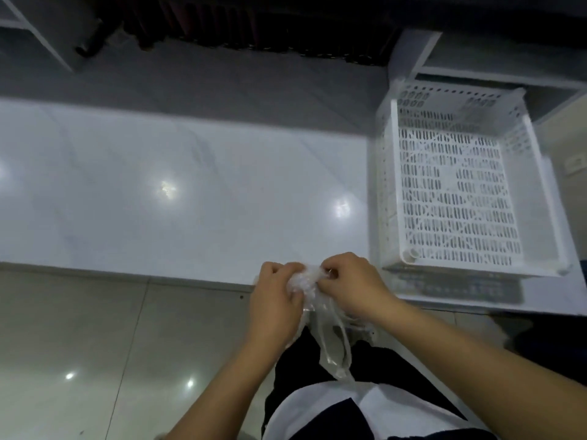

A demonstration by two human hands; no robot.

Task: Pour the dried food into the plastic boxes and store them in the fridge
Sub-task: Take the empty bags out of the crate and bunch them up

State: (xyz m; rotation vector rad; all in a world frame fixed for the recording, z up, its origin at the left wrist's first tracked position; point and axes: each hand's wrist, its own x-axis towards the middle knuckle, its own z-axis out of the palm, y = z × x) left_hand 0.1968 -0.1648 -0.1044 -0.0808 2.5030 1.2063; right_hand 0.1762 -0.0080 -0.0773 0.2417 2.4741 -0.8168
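Item: floor tiles (95,328), pale and glossy, lying at the lower left and showing small light reflections. Item: countertop (190,185), white and marbled, running across the view from the left edge to the right, its near edge passing just behind the hands. Item: left hand (274,300), fingers curling round and grasping the crumpled upper part of a clear plastic bag (330,338) at the near edge of the countertop. Item: the bag itself, bunched into a wad between the two hands and trailing its loose end down toward the person; its long axis is running from the counter edge down toward the body, the crumpled end pointing away from the person and the thin tail pointing back and slightly right, hanging in front of dark clothing. Whether anything is inside the bag cannot be told. Item: right hand (352,281), fingers clenching on the same wad from the right side, fingertips pinching the plastic just beside the left hand's fingers. Item: white basket (460,192), perforated with rows of slots, sitting on the right end of the countertop, well apart from the hands, open side up, nothing showing inside it.
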